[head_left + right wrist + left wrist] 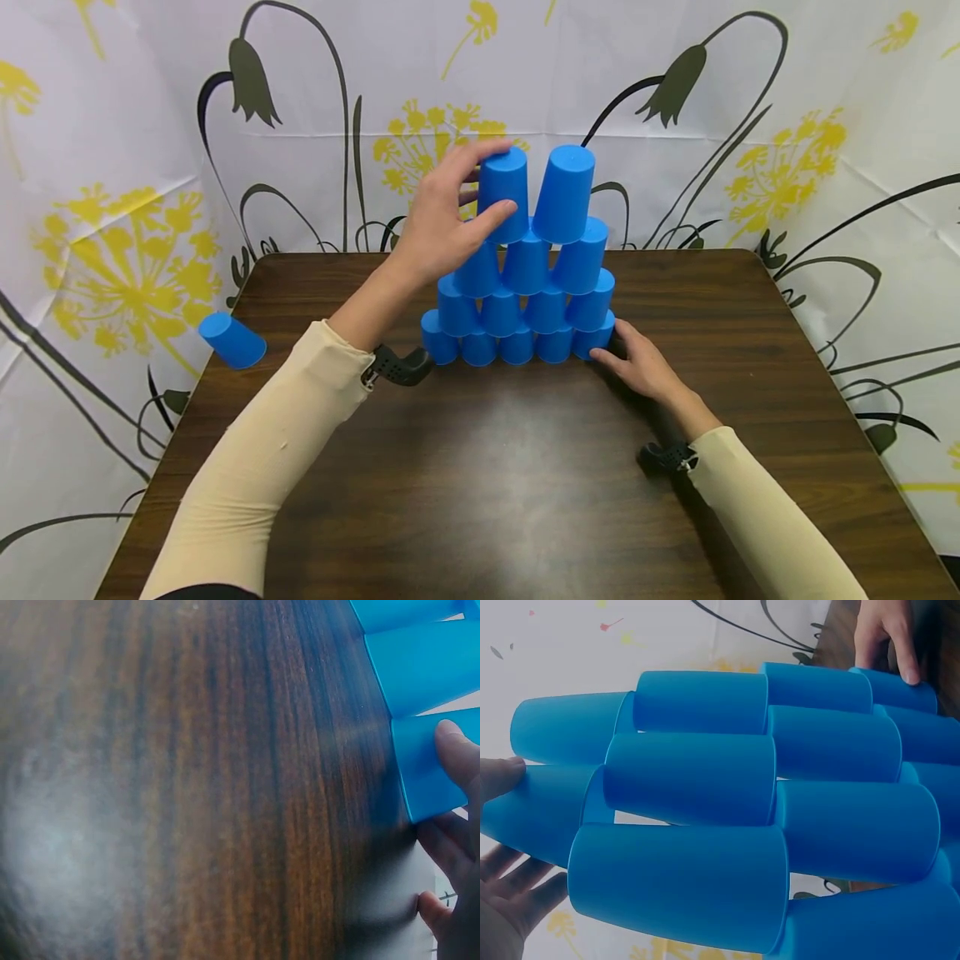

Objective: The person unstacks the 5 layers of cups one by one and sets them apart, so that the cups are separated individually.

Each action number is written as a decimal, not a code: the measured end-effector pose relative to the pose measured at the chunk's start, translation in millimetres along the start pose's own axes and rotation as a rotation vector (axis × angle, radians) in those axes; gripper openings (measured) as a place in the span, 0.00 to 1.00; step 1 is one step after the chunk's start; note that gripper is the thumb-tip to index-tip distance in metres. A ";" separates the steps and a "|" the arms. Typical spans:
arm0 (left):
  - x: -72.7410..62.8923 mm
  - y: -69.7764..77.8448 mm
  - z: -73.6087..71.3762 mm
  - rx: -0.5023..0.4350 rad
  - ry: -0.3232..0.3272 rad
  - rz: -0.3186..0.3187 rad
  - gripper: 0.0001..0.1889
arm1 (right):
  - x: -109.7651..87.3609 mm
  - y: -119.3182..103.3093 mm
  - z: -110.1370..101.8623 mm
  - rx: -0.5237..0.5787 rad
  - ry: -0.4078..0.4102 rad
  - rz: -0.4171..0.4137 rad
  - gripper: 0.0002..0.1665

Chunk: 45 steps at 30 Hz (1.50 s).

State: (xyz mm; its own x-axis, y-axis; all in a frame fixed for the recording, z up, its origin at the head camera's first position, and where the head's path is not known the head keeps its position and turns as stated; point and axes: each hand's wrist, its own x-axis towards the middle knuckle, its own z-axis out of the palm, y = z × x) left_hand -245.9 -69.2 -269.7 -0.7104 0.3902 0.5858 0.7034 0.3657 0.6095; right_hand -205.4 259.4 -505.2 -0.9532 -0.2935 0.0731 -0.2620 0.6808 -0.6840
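Note:
Blue plastic cups stand upside down in a stepped wall of rows, with two cups on top. My left hand holds the top row's left cup, thumb at the front and fingers round its far side. That cup rests on the row below. Beside it stands the top row's right cup, leaning slightly. Low on the other side, my right hand holds the bottom row's right end cup, its thumb on the front and fingers round the outer side. In the left wrist view the stacked cups appear sideways.
A single blue cup lies on its side near the left edge of the dark wooden table. Behind the table hangs a white curtain with yellow and grey flower prints.

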 end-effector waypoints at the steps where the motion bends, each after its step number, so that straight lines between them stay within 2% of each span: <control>1: -0.2 0.1 0.0 -0.006 0.007 0.003 0.28 | 0.1 -0.1 -0.2 0.000 0.001 -0.001 0.43; 3: -0.4 0.6 -0.3 -0.024 0.022 0.009 0.28 | 0.5 -0.8 -0.7 0.003 0.006 -0.002 0.42; 9: -3.4 4.5 -7.0 -0.086 0.072 -0.030 0.28 | 0.4 -0.7 -0.8 -0.004 0.002 0.012 0.42; 14: -12.5 9.9 -22.8 -0.164 0.168 -0.046 0.28 | -0.2 -0.4 -0.2 -0.007 0.001 0.024 0.43; 18: -30.4 12.6 -42.5 -0.262 0.263 -0.105 0.28 | 0.5 -1.6 -0.1 0.002 -0.001 0.024 0.43; 21: -49.1 0.6 -58.1 -0.356 0.337 -0.167 0.28 | 0.9 -1.3 0.2 0.005 -0.002 0.021 0.43; 23: -63.5 -10.9 -67.6 -0.374 0.390 -0.222 0.28 | 0.9 -1.1 0.4 0.006 -0.002 0.022 0.43; 25: -77.8 -24.5 -76.7 -0.341 0.429 -0.270 0.28 | 0.5 -0.7 1.0 0.006 -0.004 0.022 0.43; 31: -124.1 -61.9 -91.6 -0.042 0.488 -0.445 0.29 | -0.6 -0.9 1.6 0.007 -0.002 0.021 0.43; 39: -193.4 -123.6 -91.7 0.278 0.547 -0.579 0.28 | 0.1 -0.6 1.9 0.002 -0.003 0.028 0.43; 42: -214.5 -139.0 -91.3 0.353 0.580 -0.622 0.29 | -0.1 0.4 2.6 0.000 -0.006 0.036 0.44; 45: -229.3 -149.3 -90.8 0.411 0.596 -0.661 0.29 | -0.4 1.0 3.0 -0.001 -0.006 0.043 0.44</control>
State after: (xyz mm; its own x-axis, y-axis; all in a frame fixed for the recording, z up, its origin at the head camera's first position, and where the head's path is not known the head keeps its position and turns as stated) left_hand -190.2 -290.0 -446.5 -0.7800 -0.4486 0.4363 0.0327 0.6670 0.7443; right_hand -204.8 258.2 -508.1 -0.9625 -0.2685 0.0393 -0.2214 0.6936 -0.6855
